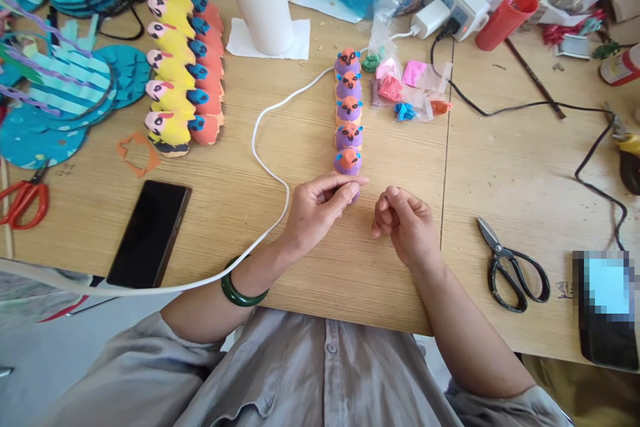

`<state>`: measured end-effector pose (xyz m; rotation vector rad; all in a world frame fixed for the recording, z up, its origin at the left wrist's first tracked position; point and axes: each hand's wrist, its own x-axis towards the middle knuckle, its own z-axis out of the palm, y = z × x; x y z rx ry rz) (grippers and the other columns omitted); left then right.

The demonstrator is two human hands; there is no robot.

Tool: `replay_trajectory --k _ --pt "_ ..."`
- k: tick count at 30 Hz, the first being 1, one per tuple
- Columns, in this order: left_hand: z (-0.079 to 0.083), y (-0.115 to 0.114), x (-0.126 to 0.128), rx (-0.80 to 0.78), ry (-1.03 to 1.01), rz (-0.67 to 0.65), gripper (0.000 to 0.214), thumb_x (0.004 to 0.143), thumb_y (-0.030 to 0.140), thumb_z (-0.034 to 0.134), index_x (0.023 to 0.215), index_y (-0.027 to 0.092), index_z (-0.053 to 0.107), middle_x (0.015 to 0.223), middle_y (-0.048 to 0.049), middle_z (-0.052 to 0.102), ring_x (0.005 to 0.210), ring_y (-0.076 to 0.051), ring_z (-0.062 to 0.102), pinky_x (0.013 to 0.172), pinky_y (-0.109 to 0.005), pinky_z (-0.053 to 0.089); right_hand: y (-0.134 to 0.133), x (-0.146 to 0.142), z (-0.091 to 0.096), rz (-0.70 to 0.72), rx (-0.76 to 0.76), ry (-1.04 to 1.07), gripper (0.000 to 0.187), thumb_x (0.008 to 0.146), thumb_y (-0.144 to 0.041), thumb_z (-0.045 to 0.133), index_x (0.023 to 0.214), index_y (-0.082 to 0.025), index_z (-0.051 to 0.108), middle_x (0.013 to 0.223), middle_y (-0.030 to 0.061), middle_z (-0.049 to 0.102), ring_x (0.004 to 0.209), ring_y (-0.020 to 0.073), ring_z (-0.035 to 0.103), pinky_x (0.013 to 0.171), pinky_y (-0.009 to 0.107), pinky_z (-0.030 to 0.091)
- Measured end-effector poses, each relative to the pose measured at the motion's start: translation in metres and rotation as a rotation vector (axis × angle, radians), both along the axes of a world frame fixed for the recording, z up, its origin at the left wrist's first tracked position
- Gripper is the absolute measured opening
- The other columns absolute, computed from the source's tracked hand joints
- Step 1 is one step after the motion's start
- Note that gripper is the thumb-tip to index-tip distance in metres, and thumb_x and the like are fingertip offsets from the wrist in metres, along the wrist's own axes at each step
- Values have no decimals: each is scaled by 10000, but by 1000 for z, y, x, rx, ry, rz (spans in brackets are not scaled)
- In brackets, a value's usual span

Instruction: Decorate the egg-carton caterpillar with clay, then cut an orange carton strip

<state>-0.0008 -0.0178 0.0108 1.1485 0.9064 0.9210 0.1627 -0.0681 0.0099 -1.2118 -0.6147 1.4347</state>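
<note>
A row of purple clay-covered bumps (pixel 349 110) with orange tops, blue ears and dark eye marks runs away from me down the middle of the table. My left hand (pixel 325 203) is closed around the nearest purple bump, thumb and fingers on either side, hiding most of it. The bump just beyond shows less dark marking than the others. Right of the row, my right hand (pixel 406 220) is held above the table with curled fingers, the thumb pressed against the index finger. Anything in that pinch is too small or hidden to make out.
Small bags of coloured clay (pixel 393 87) lie beyond my right hand. Black-handled scissors (pixel 510 267) rest at right, a phone (pixel 150 233) at left. A white cable (pixel 257 140) crosses my left forearm. Yellow (pixel 173 60) and orange-red rows (pixel 207 67), a white bottle (pixel 260 0) and a power strip (pixel 457 0) stand farther back.
</note>
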Motion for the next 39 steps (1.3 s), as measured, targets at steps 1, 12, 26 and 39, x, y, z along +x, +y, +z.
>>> replay_trajectory --k 1,12,26,39 --pt "0 0 0 1 0 0 253 911 401 733 1045 205 821 681 12 599 510 -50 430 432 -195 323 0 0 0 -12 8 -13 376 825 -536 789 713 -206 647 567 -60 484 476 74 430 479 229 518" --pt "-2 -1 1 11 6 -3 238 916 393 730 1032 208 822 641 25 552 497 -48 409 426 -188 315 -2 -2 -1 16 42 -48 401 840 -547 772 666 -207 652 516 -62 469 452 78 442 462 229 493" --pt "0 -2 2 34 25 -13 242 922 384 720 1039 198 821 639 30 508 510 -55 380 442 -206 296 -1 -1 -1 -14 25 -36 374 798 -527 820 689 -197 681 532 -61 488 463 70 434 465 216 502" --pt "4 -2 2 144 95 -14 188 928 315 711 1022 193 818 757 -6 649 590 -69 487 510 -208 377 0 -1 -2 -24 6 -29 471 809 -581 789 591 -190 640 439 -77 388 389 61 358 390 206 446"
